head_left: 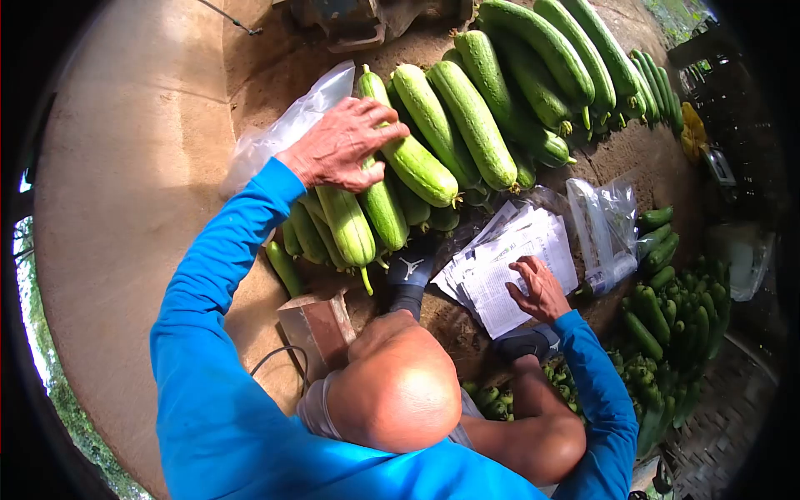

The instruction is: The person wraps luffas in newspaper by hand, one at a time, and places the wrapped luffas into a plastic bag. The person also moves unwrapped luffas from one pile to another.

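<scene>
My left hand (346,143) lies over the upper part of a long green gourd (422,172) at the left end of a pile, its fingers spread and curved across the skin. Part of the gourd is hidden under the hand. More gourds (473,125) lie side by side to the right. My right hand (537,287) is over the right side of a stack of printed paper sheets (510,267), fingers apart and slightly bent, with nothing seen between them. A clear plastic bag (292,125) lies behind my left wrist.
Another clear bag (602,233) lies right of the papers. Small green vegetables (667,321) are heaped at the lower right. A brown box-like block (318,327) stands beside my knee (412,392). A metal object (342,17) sits at the top.
</scene>
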The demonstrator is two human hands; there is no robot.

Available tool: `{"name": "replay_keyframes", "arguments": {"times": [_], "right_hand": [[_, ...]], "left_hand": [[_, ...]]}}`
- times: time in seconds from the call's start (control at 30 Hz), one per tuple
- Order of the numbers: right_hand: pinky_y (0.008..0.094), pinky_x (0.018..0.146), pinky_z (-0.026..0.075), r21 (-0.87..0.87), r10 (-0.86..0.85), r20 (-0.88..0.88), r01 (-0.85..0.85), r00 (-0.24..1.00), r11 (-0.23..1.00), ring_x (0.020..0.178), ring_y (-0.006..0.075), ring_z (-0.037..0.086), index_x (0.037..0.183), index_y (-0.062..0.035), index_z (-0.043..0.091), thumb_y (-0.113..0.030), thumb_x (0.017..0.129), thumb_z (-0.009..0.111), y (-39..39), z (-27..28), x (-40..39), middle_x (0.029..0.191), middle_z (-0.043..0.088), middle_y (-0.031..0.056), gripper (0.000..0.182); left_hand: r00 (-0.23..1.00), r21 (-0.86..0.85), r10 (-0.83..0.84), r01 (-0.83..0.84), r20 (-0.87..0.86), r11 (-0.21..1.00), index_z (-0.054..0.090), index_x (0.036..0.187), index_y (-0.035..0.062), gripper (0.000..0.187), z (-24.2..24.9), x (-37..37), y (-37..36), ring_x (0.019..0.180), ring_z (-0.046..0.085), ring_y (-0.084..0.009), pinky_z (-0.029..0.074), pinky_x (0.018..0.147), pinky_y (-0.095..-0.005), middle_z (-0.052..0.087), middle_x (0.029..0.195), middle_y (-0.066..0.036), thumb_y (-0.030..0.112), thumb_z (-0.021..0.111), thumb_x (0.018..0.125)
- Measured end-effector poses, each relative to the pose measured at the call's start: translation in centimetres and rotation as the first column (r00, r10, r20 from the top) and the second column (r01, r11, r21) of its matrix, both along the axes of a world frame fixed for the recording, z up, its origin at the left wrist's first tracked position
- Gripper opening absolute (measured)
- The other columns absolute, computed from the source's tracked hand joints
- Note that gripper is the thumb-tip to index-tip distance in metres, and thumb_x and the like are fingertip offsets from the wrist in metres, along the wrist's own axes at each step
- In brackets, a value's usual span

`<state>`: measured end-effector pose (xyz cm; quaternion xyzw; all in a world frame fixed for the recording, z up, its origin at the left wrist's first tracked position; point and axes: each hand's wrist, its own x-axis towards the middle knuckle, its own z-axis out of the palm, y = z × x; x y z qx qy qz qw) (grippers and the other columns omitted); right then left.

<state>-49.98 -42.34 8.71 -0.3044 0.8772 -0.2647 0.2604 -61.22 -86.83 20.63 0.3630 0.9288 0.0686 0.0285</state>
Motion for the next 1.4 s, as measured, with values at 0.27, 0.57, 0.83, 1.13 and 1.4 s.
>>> {"name": "replay_keyframes", "arguments": {"times": [0.27,0.57,0.83,1.13,1.4], "right_hand": [[0.0431,0.083,0.052,-0.14,0.012,-0.418,-0.077,0.909,0.987,0.106,0.0349,0.055,0.122,-0.0034,0.055,-0.029,0.08,0.074,-15.3,13.1,-6.0,0.121,0.053,0.0169,0.053],[0.0437,0.066,0.052,0.071,-0.003,-0.616,0.06,0.788,0.996,0.096,0.0319,0.056,0.126,0.0018,0.05,-0.034,0.063,0.079,-23.2,6.3,-9.4,0.111,0.052,0.0148,0.077],[0.0265,0.083,0.053,-0.429,-0.083,0.691,0.499,0.718,0.753,0.098,0.0121,0.064,0.126,0.0011,0.059,-0.04,0.084,0.076,-15.9,17.2,-14.5,0.11,0.068,0.0088,0.061],[0.0274,0.078,0.051,-0.484,-0.541,-0.056,0.451,0.839,0.75,0.086,0.012,0.064,0.117,-0.0016,0.067,-0.039,0.08,0.078,-6.9,21.9,-27.1,0.097,0.07,0.0044,0.053],[0.0392,0.104,0.043,0.0,-0.368,-0.605,0.462,0.706,0.887,0.123,0.0298,0.055,0.135,-0.0007,0.055,-0.054,0.082,0.074,-1.7,15.6,-32.7,0.131,0.057,0.0199,0.078]], "left_hand": [[1.0,0.1,-0.011,0.008,0.026,0.995,0.054,0.128,0.0073,0.068,-2.8,-0.5,1.1,0.123,0.048,-0.0356,0.036,0.107,-0.0488,0.054,0.127,-0.017,0.029,0.063,0.064],[0.789,0.659,0.539,-0.577,0.296,0.483,0.064,0.113,0.0033,0.029,-2.8,2.8,-3.1,0.102,0.064,-0.0232,0.05,0.092,-0.033,0.067,0.109,-0.01,0.005,0.06,0.085],[0.644,0.785,0.518,-0.613,0.564,-0.093,0.065,0.107,0.0025,0.017,-5.2,4.2,-6.5,0.092,0.058,-0.0117,0.046,0.083,-0.0272,0.063,0.099,-0.003,0.009,0.054,0.096],[0.689,0.758,0.572,-0.63,0.446,0.168,0.065,0.105,0.0012,0.015,-4.2,4.4,-4.1,0.092,0.061,-0.0132,0.048,0.083,-0.0276,0.066,0.099,-0.004,0.008,0.056,0.096],[0.819,0.638,0.537,-0.526,0.202,0.562,0.064,0.107,0.004,0.02,-3.3,0.5,-2.6,0.099,0.062,-0.0295,0.049,0.089,-0.0386,0.064,0.102,-0.012,0.011,0.06,0.088]]}}
